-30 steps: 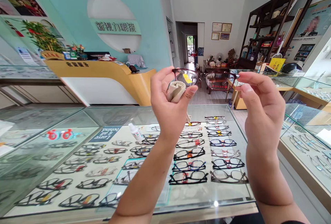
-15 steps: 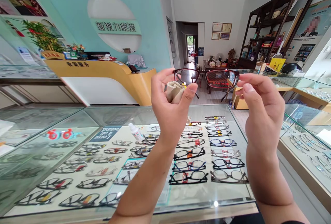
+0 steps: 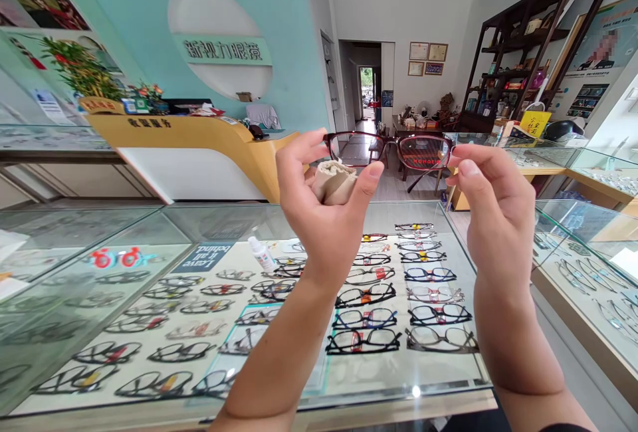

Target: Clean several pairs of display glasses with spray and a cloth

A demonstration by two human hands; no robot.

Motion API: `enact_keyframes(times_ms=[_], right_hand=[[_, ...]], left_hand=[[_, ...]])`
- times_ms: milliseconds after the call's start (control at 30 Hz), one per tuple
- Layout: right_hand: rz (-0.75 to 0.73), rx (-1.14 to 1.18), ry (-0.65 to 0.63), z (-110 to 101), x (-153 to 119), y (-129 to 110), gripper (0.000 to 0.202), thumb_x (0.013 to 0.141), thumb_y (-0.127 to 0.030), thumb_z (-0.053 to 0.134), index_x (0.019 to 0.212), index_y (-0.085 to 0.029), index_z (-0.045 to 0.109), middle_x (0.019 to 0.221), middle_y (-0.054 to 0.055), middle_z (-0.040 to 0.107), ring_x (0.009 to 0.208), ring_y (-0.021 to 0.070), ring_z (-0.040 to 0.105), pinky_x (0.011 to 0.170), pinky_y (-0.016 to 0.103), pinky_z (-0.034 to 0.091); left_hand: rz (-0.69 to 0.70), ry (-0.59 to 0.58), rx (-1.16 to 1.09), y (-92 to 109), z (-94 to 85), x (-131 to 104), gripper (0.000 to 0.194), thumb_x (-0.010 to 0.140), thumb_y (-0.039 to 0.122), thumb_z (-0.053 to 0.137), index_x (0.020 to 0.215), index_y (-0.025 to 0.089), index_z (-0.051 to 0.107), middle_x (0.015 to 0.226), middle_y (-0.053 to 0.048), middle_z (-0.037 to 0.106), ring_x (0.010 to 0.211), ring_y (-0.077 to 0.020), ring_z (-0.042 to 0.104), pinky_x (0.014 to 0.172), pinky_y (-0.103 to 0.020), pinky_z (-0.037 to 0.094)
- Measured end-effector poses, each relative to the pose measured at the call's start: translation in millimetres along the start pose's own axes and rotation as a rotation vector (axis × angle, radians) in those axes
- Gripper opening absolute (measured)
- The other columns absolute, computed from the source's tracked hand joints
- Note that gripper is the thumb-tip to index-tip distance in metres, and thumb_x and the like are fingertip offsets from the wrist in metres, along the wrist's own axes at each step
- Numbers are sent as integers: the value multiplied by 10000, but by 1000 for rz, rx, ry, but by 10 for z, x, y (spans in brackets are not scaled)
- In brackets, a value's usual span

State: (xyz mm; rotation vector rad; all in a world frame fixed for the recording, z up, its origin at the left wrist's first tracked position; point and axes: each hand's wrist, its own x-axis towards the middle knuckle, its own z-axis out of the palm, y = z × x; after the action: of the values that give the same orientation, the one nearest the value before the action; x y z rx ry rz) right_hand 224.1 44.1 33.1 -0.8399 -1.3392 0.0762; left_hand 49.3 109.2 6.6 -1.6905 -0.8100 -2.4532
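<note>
Raised, the left hand (image 3: 323,219) curls its fingers round a cloth (image 3: 333,183) and holds one end of the glasses (image 3: 391,141), the likewise raised right hand (image 3: 498,209) pinching the other.

- Wall sign (image 3: 223,50), behind and to the left of the glass display case (image 3: 389,408): dark characters "新视力眼镜" on a pale green band.
- Yellow counter (image 3: 219,143), behind the display case, below the wall sign's level: dark characters "收银服务" along the upper front.
- Blue card (image 3: 205,257), at the far left part of the display case: white text "Leave it all behind."
- Eyeglasses (image 3: 391,141), above the far edge of the display case: red capitals at the right-hand lens; exact wording uncertain.
- Yellow sign (image 3: 535,124), beyond the display case to the right: dark characters, not legible.
- Framed certificates (image 3: 437,52), on the wall beyond the display case: print too small to read.
- White bottle (image 3: 263,256), at the far part of the display case: label not legible.
</note>
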Motion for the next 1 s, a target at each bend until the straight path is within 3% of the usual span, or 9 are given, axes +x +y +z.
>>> enact_keyframes(times_ms=[200,400,533,767,1000], right_hand=[[8,-21,6,4,14,53,208,1080,-403,610,979,-256,718,906,0,706,810,162,663,788,352,574],[-9,-34,-2,13,25,85,249,1095,-407,593,915,-254,675,863,-9,673,780,156,646,757,338,556],[-25,-27,34,16,30,99,177,1079,-355,600,963,-266,700,886,0,701,803,167,666,764,355,558],[-48,-16,103,19,34,103,167,1077,-395,611,1031,-270,712,914,8,724,810,181,674,767,379,548],[-114,14,153,39,22,42,70,1055,-319,658,1024,-280,707,987,11,721,935,194,703,830,390,562]], left_hand=[[83,41,84,177,-3,-9,570,853,582,898,1267,263,669,1206,-69,671,1150,-266,701,1006,-448,619],[113,39,98,171,-33,-2,605,825,584,923,1274,264,676,1219,-73,659,1203,-290,685,1009,-466,626],[125,33,48,163,-24,-5,652,796,602,941,1292,285,662,1287,-77,642,1255,-293,673,979,-440,644],[152,82,74,196,4,-54,674,778,644,936,1273,278,663,1300,-90,662,1223,-289,699,912,-419,669],[142,21,11,85,88,-44,628,904,712,779,1366,324,605,1319,-106,690,1265,-301,723,951,-443,676]])
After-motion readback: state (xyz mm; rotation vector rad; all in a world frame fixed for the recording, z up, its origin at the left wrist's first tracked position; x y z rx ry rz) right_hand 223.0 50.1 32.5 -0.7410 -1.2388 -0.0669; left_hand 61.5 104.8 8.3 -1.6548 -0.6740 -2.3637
